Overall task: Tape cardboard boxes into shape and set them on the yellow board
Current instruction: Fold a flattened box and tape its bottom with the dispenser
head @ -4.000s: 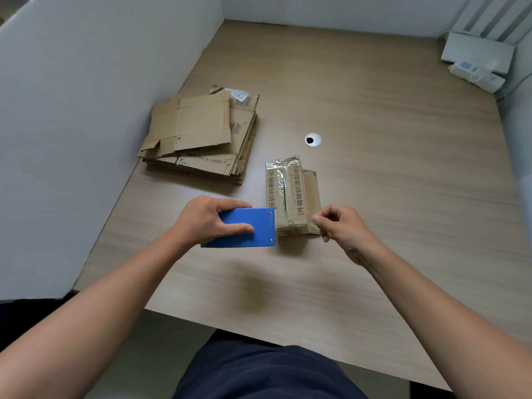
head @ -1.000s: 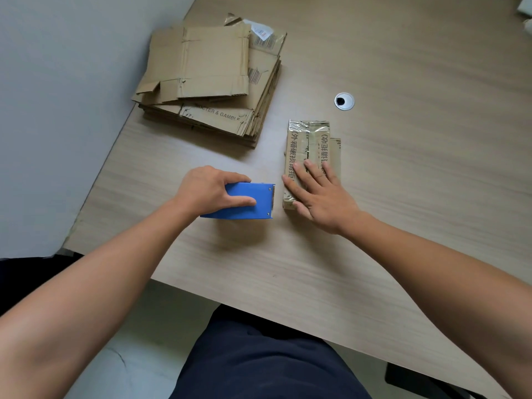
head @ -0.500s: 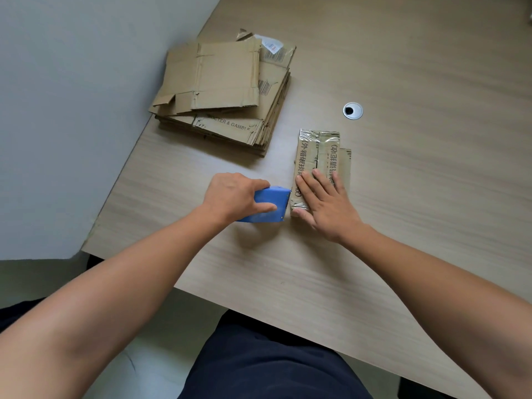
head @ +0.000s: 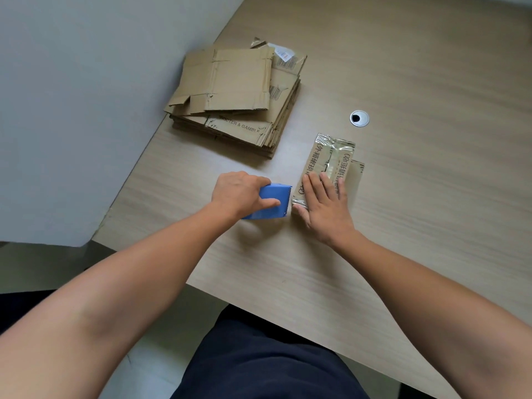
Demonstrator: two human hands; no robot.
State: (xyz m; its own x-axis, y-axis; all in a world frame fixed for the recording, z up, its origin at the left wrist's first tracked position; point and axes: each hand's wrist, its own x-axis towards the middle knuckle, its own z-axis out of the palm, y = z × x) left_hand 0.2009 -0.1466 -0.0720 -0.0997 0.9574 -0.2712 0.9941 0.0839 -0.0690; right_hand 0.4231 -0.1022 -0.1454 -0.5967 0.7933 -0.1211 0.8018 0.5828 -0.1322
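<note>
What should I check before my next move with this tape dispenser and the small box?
1. Grip: left hand holds the blue tape dispenser: ok.
2. Hold-down: right hand presses flat on the taped box: ok.
3. Dispenser's toothed edge beside the box's near left side: ok.
4. Tape cut free from the dispenser: cannot tell.
5. Target: yellow board in view for placing: not ok, none visible.
6. Clearance: stack of flat cardboard lies apart from the box: ok.

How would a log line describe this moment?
left hand grips blue tape dispenser; right hand presses taped box; flat cardboard stack behind; yellow board unseen
</note>
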